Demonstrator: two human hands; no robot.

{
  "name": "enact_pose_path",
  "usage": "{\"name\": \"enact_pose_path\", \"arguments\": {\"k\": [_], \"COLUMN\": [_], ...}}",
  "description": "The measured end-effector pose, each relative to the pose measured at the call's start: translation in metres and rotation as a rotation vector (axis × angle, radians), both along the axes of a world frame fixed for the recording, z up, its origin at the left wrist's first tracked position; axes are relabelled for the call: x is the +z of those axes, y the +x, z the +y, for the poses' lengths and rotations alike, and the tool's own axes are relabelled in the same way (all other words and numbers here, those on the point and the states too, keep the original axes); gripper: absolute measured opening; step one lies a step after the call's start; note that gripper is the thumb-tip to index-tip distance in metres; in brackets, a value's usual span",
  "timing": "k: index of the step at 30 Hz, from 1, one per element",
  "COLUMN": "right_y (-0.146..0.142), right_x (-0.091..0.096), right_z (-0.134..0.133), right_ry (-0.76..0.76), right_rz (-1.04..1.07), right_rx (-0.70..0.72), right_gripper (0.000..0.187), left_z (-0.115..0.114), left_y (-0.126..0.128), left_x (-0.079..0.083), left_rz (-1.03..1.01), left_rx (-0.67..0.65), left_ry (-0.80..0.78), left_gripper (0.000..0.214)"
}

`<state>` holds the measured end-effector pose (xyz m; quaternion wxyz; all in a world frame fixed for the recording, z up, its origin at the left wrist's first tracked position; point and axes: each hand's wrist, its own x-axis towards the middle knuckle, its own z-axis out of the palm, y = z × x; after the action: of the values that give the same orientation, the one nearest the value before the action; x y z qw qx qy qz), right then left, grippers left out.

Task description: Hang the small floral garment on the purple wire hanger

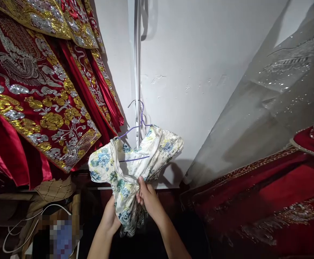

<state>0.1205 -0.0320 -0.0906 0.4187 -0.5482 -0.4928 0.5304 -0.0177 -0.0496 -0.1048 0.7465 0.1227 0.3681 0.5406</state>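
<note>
A white dress or top with blue and yellow flowers (125, 190) hangs on a thin purple wire hanger (131, 129) in the middle of the view. The hanger's hook is in front of a pale vertical rail; whether it touches the rail, I cannot tell. With thumb and fingers, my right hand (147, 196) pinches the garment's front just below the neckline. My left hand (110, 216) is at the garment's left side, lower down, its fingers mostly hidden behind the cloth. The lower part of the garment hangs bunched between my forearms.
Red garments with gold and silver embroidery (51, 118) hang at the left. A sheer sparkling white fabric (243, 111) and a red beaded garment (286, 187) are at the right. Behind stands a white wall (183, 54) with the rail (137, 72). A white cable (35, 219) loops at lower left.
</note>
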Motion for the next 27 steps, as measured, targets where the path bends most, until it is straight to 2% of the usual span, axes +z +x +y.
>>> {"name": "enact_pose_path", "arguments": {"k": [2,3,7,9,10,11,14,16,19,23,25,27], "right_y": [0.003,0.006,0.019,0.025,0.028,0.030,0.032,0.032,0.033,0.041,0.048,0.055], "right_x": [0.003,0.002,-0.021,-0.034,-0.039,-0.041,-0.039,-0.034,-0.029,-0.019,-0.002,0.027], "right_z": [0.003,0.002,-0.007,-0.012,-0.014,-0.015,-0.016,-0.016,-0.019,-0.020,-0.014,-0.003], "right_ry": [0.029,0.046,0.084,0.081,0.083,0.086,0.111,0.120,0.110,-0.011,-0.061,-0.026], "right_rz": [-0.016,-0.016,0.051,0.097,0.113,0.121,0.132,0.143,0.117,0.130,0.206,0.257], "right_rx": [-0.007,-0.006,-0.080,-0.132,-0.146,-0.146,-0.084,-0.023,0.074,0.203,0.216,0.178], "right_gripper": [0.063,0.061,0.058,0.056,0.055,0.054,0.050,0.046,0.042,0.042,0.040,0.039], "left_z": [0.000,0.002,0.011,0.010,0.007,0.004,-0.005,-0.006,0.000,0.005,0.001,-0.004], "left_y": [-0.005,-0.008,-0.029,-0.037,-0.037,-0.034,-0.010,0.013,0.039,0.049,0.050,0.051], "left_x": [0.000,-0.001,-0.012,-0.020,-0.023,-0.027,-0.033,-0.033,-0.027,-0.024,-0.027,-0.029], "left_rz": [0.059,0.111,0.529,0.766,0.871,0.958,1.121,1.117,1.102,1.126,1.178,1.259], "left_rx": [0.024,0.076,0.547,0.709,0.700,0.616,0.151,-0.059,-0.134,-0.122,-0.117,-0.123], "left_ry": [-0.010,-0.005,0.121,0.222,0.293,0.376,0.638,0.719,0.742,0.809,0.835,0.849], "left_gripper": [0.040,0.040,0.037,0.038,0.037,0.033,0.027,0.032,0.026,0.014,0.014,0.014]}}
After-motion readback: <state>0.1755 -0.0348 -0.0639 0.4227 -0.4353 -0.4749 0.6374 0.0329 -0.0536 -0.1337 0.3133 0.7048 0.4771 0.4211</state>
